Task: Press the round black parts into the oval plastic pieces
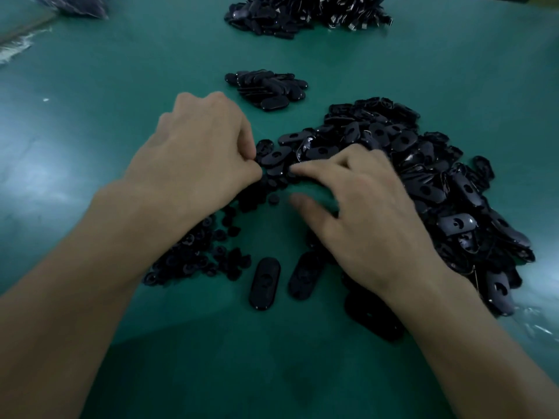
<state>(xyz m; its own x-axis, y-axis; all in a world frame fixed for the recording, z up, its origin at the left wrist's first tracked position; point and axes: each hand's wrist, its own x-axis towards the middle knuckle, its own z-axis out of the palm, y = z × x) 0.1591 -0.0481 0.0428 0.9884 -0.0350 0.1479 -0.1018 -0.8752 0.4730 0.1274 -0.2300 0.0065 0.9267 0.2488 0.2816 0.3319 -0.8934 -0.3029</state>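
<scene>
A heap of small round black parts (193,255) lies under and beside my left forearm. A big pile of oval black plastic pieces (429,182) spreads to the right. My left hand (193,152) has its fingers curled, and its thumb and fingertips pinch a round part at the heap's far end, the part mostly hidden. My right hand (366,216), blurred, hovers with fingers spread and straight, index and thumb pointing left toward the round parts. Two oval pieces (264,282) (305,275) lie side by side near me, and a third oval piece (372,316) sits under my right wrist.
A small stack of oval pieces (269,89) sits beyond my left hand. A large dark pile (305,13) lies at the far edge. A plastic bag (75,4) is at the far left. Everything rests on the green table (90,101).
</scene>
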